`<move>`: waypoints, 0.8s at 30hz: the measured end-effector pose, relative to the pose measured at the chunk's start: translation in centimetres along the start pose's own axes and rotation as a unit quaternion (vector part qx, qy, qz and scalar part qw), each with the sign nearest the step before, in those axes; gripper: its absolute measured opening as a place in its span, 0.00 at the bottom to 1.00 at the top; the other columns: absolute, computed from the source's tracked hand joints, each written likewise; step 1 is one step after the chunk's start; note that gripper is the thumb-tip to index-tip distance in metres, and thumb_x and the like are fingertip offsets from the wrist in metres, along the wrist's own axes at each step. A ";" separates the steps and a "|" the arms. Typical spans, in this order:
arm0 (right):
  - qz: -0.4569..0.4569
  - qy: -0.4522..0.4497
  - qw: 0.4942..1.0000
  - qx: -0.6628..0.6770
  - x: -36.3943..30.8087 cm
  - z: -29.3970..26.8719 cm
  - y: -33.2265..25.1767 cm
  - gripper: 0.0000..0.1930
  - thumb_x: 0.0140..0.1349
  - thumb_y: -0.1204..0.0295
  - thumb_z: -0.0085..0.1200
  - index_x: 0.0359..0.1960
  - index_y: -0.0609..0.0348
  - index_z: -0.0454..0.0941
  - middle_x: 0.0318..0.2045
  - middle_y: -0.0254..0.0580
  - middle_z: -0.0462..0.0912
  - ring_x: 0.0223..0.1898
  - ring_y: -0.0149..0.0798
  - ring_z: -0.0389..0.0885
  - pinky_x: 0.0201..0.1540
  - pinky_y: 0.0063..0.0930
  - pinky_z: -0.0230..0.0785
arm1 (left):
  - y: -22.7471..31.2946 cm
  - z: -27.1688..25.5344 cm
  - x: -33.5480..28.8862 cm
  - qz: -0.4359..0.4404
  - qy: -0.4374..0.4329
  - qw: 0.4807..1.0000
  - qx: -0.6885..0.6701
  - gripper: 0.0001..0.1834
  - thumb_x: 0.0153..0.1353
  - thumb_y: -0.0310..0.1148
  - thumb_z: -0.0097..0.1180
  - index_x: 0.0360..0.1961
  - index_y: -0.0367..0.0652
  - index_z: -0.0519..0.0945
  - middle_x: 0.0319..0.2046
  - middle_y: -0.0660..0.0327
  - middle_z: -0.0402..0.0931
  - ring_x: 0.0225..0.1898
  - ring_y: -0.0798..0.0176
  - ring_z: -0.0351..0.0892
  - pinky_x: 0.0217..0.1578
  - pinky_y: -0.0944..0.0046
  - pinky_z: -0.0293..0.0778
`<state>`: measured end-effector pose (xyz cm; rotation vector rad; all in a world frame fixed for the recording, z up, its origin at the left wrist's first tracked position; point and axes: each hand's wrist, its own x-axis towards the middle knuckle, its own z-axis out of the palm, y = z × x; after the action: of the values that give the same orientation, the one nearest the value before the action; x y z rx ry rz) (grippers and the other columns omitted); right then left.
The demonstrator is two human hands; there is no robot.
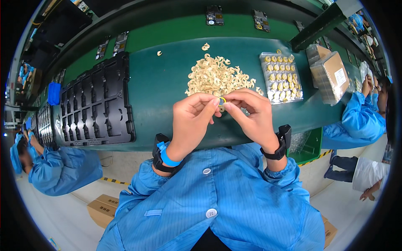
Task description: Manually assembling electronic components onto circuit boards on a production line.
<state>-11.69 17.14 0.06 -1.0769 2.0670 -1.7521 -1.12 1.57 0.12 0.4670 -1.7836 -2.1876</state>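
Observation:
Between the fingertips of both hands, in the middle of the view, is a small yellow-rimmed coin cell (pixel 222 101). My left hand (pixel 193 119) pinches it from the left with thumb and forefinger. From the other side, my right hand (pixel 250 109) closes thumb and forefinger on its edge. Fingertips partly cover the cell. Just beyond the hands lies a heap of small cream C-shaped pieces (pixel 213 75) on the green mat. To the right of the heap, a clear plastic tray (pixel 286 98) holds rows of yellow-and-silver round cells.
A large black compartment tray (pixel 98 102) lies on the left, with a blue bin (pixel 54 93) beyond it. Wrapped cardboard-backed packs (pixel 331 77) are stacked at right. Circuit boards (pixel 215 15) line the far green strip. A green crate (pixel 307 148) sits below the table edge. Co-workers sit on both sides.

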 end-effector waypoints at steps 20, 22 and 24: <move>0.112 0.109 0.875 -0.458 26.0 1.0 12.7 0.32 0.61 0.58 0.68 0.59 0.62 0.68 0.44 0.58 0.85 0.50 0.61 0.83 0.53 0.52 0.77 | 0.0 -3.4 -0.3 -0.026 0.013 0.999 -0.020 0.21 0.72 0.24 0.54 0.64 0.30 0.72 0.39 0.51 0.85 0.34 0.63 0.85 0.34 0.67 0.78; 0.132 0.129 0.848 -0.497 27.0 1.7 13.2 0.35 0.57 0.61 0.72 0.60 0.62 0.66 0.49 0.64 0.82 0.52 0.63 0.82 0.54 0.51 0.77 | 0.0 -4.1 -0.4 -0.025 0.019 0.999 -0.018 0.21 0.73 0.24 0.54 0.64 0.30 0.72 0.39 0.51 0.85 0.34 0.63 0.85 0.34 0.67 0.78; 0.116 0.156 0.855 -0.481 27.6 2.2 13.6 0.34 0.57 0.63 0.72 0.59 0.62 0.66 0.50 0.64 0.81 0.52 0.64 0.82 0.54 0.52 0.78 | -0.3 -4.5 -0.4 -0.024 0.017 0.999 -0.019 0.20 0.73 0.25 0.54 0.64 0.30 0.73 0.39 0.51 0.85 0.34 0.63 0.85 0.34 0.67 0.78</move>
<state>-35.00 -2.28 -5.42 -0.6585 3.2358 -0.7371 1.12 -2.18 -0.93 0.5397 -1.7278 -2.2278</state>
